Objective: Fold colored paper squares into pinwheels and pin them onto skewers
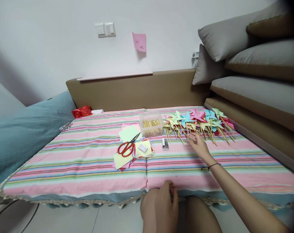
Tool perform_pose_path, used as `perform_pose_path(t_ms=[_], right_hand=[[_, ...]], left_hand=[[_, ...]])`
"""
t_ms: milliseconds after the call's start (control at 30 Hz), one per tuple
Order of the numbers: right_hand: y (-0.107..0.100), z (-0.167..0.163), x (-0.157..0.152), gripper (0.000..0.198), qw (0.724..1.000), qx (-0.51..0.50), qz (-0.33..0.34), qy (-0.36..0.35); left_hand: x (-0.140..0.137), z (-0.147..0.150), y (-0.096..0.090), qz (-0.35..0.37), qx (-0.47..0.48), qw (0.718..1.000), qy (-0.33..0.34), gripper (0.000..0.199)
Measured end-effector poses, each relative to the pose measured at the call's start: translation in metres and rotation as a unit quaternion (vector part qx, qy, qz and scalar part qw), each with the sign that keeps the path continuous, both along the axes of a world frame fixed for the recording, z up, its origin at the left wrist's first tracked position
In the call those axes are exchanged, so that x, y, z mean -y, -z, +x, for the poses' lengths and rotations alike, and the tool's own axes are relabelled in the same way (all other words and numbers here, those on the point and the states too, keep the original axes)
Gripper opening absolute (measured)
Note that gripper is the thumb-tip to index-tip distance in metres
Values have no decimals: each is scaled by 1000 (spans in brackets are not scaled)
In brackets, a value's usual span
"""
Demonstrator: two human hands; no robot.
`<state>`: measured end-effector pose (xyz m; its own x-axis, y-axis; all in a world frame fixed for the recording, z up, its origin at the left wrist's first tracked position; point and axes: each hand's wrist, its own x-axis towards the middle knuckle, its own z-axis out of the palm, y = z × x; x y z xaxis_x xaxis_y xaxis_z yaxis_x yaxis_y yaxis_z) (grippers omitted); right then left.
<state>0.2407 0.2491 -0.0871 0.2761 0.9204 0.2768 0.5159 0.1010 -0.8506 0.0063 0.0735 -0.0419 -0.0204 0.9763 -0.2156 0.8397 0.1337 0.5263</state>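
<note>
My right hand (197,144) reaches out to the paper pinwheels (196,115), its fingers apart beside the lower ends of their wooden sticks; I see nothing held in it. Pink, blue, green and yellow pinwheels lie there in an overlapping bunch. Over my knee, my left hand (166,202) is loosely curled, thumb apart from the fingers, with nothing visible in it. A clear plastic box (152,132) of thin wooden sticks stands left of the pinwheels. Red-handled scissors (128,146) lie on stacks of coloured paper (129,132). Nearer my right hand sits a small box of pins (165,144).
A striped cloth (84,155) covers the seat. Stacked grey-brown cushions (256,87) rise on the right, and a blue-covered armrest (33,126) stands on the left. A red plastic bag roll (82,112) lies by the backrest (137,92). A small white box (142,148) rests on yellow paper.
</note>
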Motion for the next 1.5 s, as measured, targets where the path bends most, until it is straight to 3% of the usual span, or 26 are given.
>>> perform_pose_path(t_ms=[133, 300, 400, 567, 867, 967, 1167, 1233, 1333, 1500], right_hand=[[3, -37, 35, 34, 998, -20, 30, -48], [3, -99, 47, 20, 986, 21, 49, -155], [2, -128, 35, 16, 973, 68, 58, -212], [9, -154, 7, 18, 952, 141, 50, -266], [25, -161, -14, 18, 933, 189, 29, -304], [27, -158, -16, 18, 931, 193, 22, -310], [22, -158, -18, 19, 931, 198, 3, -308], [19, -159, -19, 18, 934, 199, -6, -298], [16, -159, -19, 16, 941, 196, -23, -276], [16, -160, -22, 18, 955, 181, -51, -231]], left_hand=[[2, 3, 21, 94, 175, 980, -27, 25], [-24, -6, 39, 158, 341, 920, -114, 18], [-56, -21, 42, 194, 294, 918, -184, 16], [-107, -35, 45, 264, 215, 911, -232, 13], [-159, -53, 57, 320, 106, 928, -158, 34], [-169, -57, 62, 305, 68, 940, -137, 44], [-176, -58, 64, 248, 46, 954, -163, 57], [-173, -62, 63, 277, 95, 938, -187, 57], [-165, -68, 59, 335, 197, 880, -273, 56], [-154, -71, 53, 358, 305, 800, -374, 51]])
